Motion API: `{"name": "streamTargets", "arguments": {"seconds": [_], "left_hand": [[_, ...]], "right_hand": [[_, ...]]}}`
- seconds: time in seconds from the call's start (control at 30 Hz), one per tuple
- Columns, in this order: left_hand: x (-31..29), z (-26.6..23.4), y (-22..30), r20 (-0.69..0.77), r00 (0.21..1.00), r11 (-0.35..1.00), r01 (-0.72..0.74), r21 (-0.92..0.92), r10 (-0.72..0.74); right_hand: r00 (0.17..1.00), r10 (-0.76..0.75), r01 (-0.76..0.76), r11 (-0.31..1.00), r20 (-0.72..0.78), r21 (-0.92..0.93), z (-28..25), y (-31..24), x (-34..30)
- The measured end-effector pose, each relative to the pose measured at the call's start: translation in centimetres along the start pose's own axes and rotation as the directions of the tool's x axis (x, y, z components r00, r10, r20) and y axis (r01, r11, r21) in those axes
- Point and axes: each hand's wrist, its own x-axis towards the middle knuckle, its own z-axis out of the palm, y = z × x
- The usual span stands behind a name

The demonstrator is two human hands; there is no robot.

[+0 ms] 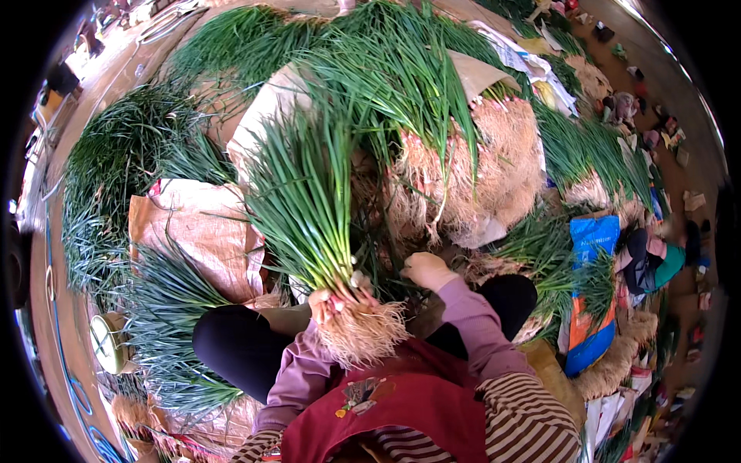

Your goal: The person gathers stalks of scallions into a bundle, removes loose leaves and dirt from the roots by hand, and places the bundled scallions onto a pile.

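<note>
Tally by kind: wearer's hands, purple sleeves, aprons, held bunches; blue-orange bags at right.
Left bare hand, right bare hand: 2
Left purple sleeve, right purple sleeve: 2
Maroon cloth apron: 1
Green onion bunch with pale roots: 1
Blue-and-orange plastic bag: 1
Total: 7

the head camera, left of a side-by-side fisheye pair, looks steeply down from the wearer's head, upright and unmirrored. closest to it is the red apron [424,413] at six o'clock; the left hand [317,305] toward seven and the right hand [427,272] toward four lie just beyond. leafy green bunches [378,65] stretch farther off at twelve, while distant floor [698,177] curves along the rim at three.
</note>
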Motion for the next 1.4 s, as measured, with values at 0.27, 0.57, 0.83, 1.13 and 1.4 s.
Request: {"name": "streamTargets", "arguments": {"seconds": [0.27,0.57,0.83,1.13,1.4], "left_hand": [[0.3,-2.1,-0.2,-0.036,0.999,0.998,0.014,0.066,-0.012],[-0.3,-2.1,1.6,0.031,0.995,0.992,0.094,0.087,-0.097],[0.5,-1.9,0.7,-0.163,0.971,0.963,0.202,0.177,-0.173],[-0.7,-2.7,2.0,-0.045,0.982,0.961,0.188,0.203,-0.183],[-0.5,-3.1,1.2,0.077,0.997,0.991,0.020,0.131,-0.030]], "right_hand": [[0.773,0.599,-0.109,0.449,-0.208,0.887,-3.0,6.2,2.2],[0.991,0.124,-0.124,0.992,0.045,-0.010,3.8,4.9,-3.6],[0.728,0.136,-0.236,0.970,-0.673,-0.059,-3.6,14.6,-0.2],[0.033,0.300,-0.405,0.876,-0.953,0.262,-8.3,18.0,-15.9],[0.296,0.809,-0.847,0.468,-0.507,0.253,0.1,27.7,-23.9]]}}
